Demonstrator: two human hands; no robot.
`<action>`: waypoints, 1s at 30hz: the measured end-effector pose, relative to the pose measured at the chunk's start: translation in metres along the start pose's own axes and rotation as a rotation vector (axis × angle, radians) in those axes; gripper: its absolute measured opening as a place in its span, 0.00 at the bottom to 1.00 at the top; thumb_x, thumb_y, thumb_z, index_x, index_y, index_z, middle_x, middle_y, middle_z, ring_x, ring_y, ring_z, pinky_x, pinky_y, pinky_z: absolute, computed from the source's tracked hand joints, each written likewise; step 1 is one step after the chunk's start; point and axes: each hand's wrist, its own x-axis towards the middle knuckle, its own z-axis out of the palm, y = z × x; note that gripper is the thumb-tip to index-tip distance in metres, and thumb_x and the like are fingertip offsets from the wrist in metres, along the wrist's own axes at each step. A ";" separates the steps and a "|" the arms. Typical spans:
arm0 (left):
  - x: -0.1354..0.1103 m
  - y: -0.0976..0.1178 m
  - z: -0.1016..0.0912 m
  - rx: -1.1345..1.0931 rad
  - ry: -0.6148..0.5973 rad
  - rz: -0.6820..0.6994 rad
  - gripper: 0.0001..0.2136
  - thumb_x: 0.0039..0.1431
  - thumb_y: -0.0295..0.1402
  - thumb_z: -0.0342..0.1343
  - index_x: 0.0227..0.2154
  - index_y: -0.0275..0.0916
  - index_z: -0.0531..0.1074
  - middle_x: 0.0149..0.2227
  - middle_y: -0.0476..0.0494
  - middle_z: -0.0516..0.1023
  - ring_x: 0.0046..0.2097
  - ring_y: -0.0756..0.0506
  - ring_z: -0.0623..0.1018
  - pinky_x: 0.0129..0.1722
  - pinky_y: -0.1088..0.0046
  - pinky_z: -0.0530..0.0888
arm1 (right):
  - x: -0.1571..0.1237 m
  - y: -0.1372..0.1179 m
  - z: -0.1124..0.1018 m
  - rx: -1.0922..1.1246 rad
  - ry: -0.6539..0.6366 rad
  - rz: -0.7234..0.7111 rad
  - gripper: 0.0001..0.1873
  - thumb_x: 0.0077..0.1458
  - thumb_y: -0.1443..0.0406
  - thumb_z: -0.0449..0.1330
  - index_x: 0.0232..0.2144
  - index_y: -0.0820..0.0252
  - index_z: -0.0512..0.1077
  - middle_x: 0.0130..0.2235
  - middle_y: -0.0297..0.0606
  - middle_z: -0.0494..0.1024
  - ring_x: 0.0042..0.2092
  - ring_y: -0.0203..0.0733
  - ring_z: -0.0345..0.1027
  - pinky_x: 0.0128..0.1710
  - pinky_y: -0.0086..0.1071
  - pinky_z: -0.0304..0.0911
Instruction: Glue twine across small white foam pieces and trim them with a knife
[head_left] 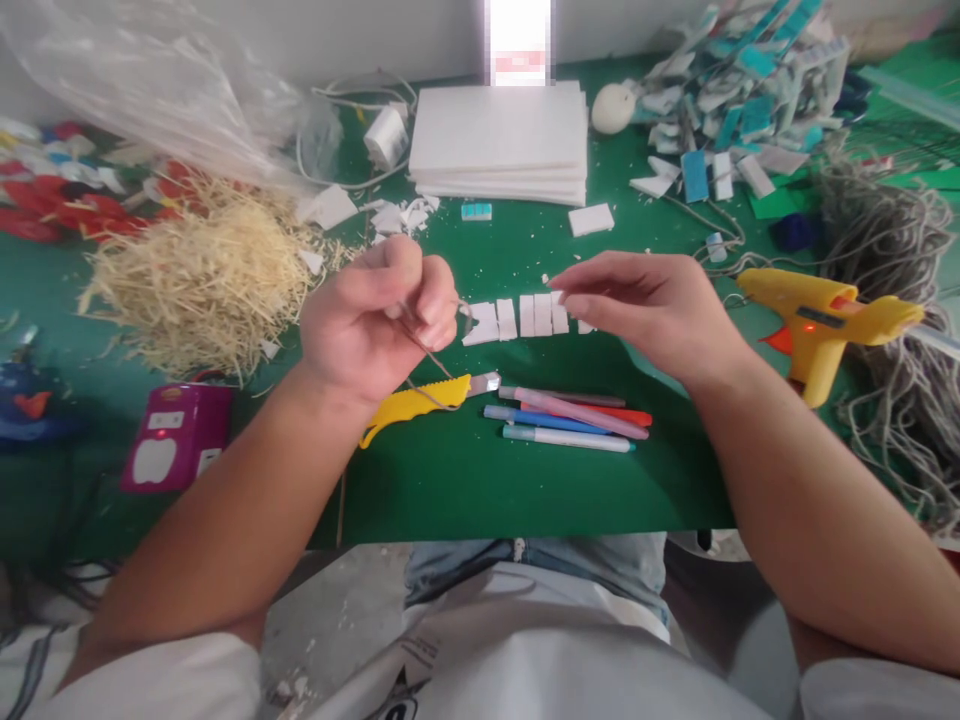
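I note the left hand (375,320) closed, pinching a grey cord (421,348) trailing at 6 o'clock onto the yellow knife (416,402), whose exposed blade may cut it; I cannot tell whether the right hand (645,310) grips the foam pieces (517,318)

Left hand (375,322) curled, right hand (646,312) flat

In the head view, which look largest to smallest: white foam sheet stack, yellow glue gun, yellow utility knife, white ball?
1. white foam sheet stack
2. yellow glue gun
3. yellow utility knife, long but slim
4. white ball, far from the camera, so its true size is unsure
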 end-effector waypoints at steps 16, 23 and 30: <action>-0.011 -0.005 0.018 -0.008 -0.072 -0.046 0.37 0.43 0.52 0.76 0.17 0.41 0.49 0.22 0.50 0.63 0.23 0.52 0.63 0.23 0.69 0.67 | 0.000 0.001 0.023 0.055 -0.246 -0.079 0.05 0.55 0.62 0.69 0.30 0.57 0.81 0.33 0.36 0.86 0.33 0.38 0.76 0.36 0.34 0.71; 0.002 -0.011 0.008 0.104 0.061 -0.018 0.29 0.47 0.44 0.74 0.17 0.41 0.55 0.20 0.53 0.61 0.21 0.55 0.58 0.23 0.70 0.60 | 0.001 -0.002 0.003 0.102 -0.112 0.080 0.06 0.46 0.65 0.72 0.26 0.53 0.78 0.28 0.32 0.82 0.31 0.39 0.75 0.31 0.35 0.70; 0.009 -0.019 0.000 0.238 0.171 -0.064 0.24 0.49 0.48 0.73 0.22 0.42 0.62 0.29 0.50 0.79 0.20 0.57 0.58 0.22 0.72 0.54 | 0.006 0.002 -0.013 -0.067 0.050 0.087 0.06 0.48 0.70 0.71 0.27 0.52 0.83 0.29 0.32 0.83 0.32 0.41 0.76 0.34 0.38 0.73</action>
